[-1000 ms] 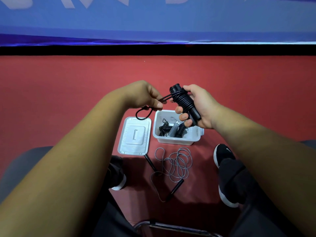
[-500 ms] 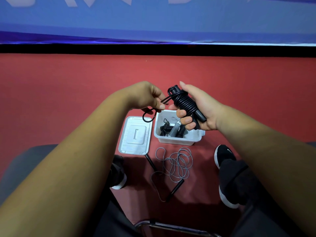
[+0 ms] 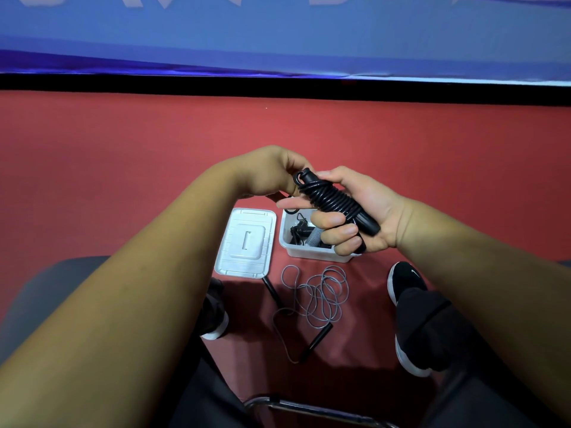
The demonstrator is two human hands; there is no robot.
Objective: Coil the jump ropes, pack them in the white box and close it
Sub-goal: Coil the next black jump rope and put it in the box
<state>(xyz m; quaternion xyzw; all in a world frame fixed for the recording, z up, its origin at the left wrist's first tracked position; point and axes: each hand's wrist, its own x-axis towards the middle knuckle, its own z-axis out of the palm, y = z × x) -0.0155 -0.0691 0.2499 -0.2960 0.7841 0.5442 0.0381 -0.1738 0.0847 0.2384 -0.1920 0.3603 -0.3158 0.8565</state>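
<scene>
Black jump rope (image 3: 335,200) gripped in curled right hand (image 3: 369,208), left hand (image 3: 268,171) pinching its end.

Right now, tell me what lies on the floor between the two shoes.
In the head view, a loose grey jump rope with black handles lies between the left shoe and the right shoe.

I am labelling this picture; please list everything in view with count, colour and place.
floor: red, underneath
box: one, white, open on floor
packed ropes: count unclear, black and grey, inside box
lid: one, white, left of box
loose jump rope: one, grey, black handles, before box
wound jump rope: one, black, above box
chair: one, grey, under person
shoes: two, black, on floor
left hand: pinches wound jump rope's end
right hand: grips wound jump rope
</scene>
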